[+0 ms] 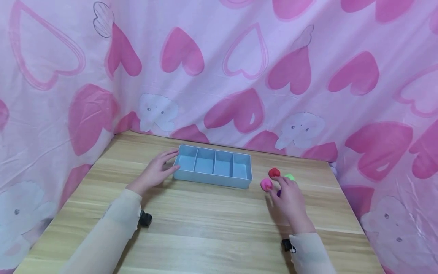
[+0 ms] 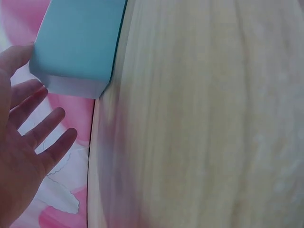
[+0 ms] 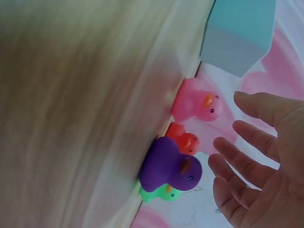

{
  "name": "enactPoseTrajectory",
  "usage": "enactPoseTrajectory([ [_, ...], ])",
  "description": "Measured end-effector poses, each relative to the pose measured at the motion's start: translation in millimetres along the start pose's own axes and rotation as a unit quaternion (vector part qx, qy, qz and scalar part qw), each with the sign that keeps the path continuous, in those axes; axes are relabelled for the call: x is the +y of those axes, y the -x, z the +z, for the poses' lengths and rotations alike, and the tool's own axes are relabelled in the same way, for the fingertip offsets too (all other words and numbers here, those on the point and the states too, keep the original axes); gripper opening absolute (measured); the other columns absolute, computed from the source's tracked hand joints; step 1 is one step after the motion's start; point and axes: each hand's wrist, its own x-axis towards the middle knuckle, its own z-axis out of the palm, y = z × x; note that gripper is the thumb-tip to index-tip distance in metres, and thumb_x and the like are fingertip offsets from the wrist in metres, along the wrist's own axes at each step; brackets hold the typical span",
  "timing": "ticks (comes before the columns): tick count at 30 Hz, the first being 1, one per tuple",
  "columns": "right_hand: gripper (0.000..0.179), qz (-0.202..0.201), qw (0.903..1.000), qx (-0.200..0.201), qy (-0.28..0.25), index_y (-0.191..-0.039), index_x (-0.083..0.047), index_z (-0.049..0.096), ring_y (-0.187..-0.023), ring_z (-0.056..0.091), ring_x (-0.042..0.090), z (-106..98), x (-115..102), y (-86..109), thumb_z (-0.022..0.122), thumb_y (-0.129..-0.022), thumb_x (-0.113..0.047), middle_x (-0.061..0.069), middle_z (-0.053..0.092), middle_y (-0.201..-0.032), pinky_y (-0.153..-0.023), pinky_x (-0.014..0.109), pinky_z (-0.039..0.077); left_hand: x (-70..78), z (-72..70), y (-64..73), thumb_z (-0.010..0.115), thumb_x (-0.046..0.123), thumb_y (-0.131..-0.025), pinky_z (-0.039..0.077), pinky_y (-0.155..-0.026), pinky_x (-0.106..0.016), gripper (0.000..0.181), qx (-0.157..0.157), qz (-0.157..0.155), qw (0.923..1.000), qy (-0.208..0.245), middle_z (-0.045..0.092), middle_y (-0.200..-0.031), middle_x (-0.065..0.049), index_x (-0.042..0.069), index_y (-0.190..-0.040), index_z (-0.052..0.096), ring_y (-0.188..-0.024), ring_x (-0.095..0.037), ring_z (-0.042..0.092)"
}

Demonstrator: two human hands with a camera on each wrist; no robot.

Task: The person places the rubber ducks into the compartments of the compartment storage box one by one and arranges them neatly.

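Nearest me, at the lower left, a cream sleeve [image 1: 99, 232] stretches over the desk [image 1: 205, 224] to the left hand [image 1: 155, 170], its fingers loosely spread, thumb touching the left end of a blue box [image 1: 212, 180] without gripping it. That box lies with its long axis across the desk, right end slightly nearer the person; of its four compartments in a row, I see just bare blue floors. Outside it, beyond the right end, small toy ducks sit bunched together: a pink duck [image 1: 265, 184] closest to the box, a red duck [image 1: 273, 172] behind it, a purple duck [image 3: 161, 166] mostly hidden by fingers from above, and a green duck [image 1: 289, 177] farthest right. Over them hangs the right hand [image 1: 291, 198], far the nearer one, thumb and fingers apart, apparently holding nothing; pink and red lie ahead-left, by its fingertips, whether touched I can't tell.
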Motion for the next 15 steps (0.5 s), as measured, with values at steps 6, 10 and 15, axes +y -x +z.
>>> enactPoseTrajectory([
  [6, 0.051, -0.014, 0.9998, 0.001, 0.013, -0.137, -0.01, 0.064, -0.118, 0.055, 0.039, 0.3, 4.8, -11.7, 0.08, -0.091, -0.025, 0.017, 0.064, -0.135, -0.099, 0.058, 0.049, -2.0, -2.2, 0.8, 0.067, 0.032, -0.101, 0.023, -0.124, -0.065, 0.063, -0.005, 0.005, 0.9998, -0.017, 0.039, -0.166, -0.011, 0.006, -0.155, 0.047, -0.154, -0.041, 0.03],
  [10, 0.051, -0.009, 0.9998, -0.011, 0.011, -0.135, -0.011, 0.065, -0.117, 0.055, 0.038, 0.2, 6.5, -16.0, 0.081, -0.089, -0.024, 0.015, 0.066, -0.134, -0.099, 0.058, 0.049, -3.5, -3.5, 1.0, 0.068, 0.037, -0.101, 0.022, -0.124, -0.066, 0.067, -0.016, 0.004, 0.9996, -0.022, 0.037, -0.167, -0.009, 0.007, -0.156, 0.045, -0.154, -0.041, 0.028],
  [15, 0.05, 0.012, 0.9992, -0.038, 0.001, -0.134, -0.014, 0.066, -0.119, 0.054, 0.037, 1.1, 5.6, -19.6, 0.083, -0.089, -0.025, 0.014, 0.065, -0.136, -0.099, 0.06, 0.051, -5.6, -3.8, 0.8, 0.07, 0.038, -0.099, 0.022, -0.124, -0.066, 0.07, -0.015, 0.007, 0.9996, -0.025, 0.037, -0.167, -0.008, 0.008, -0.156, 0.045, -0.154, -0.041, 0.029],
])
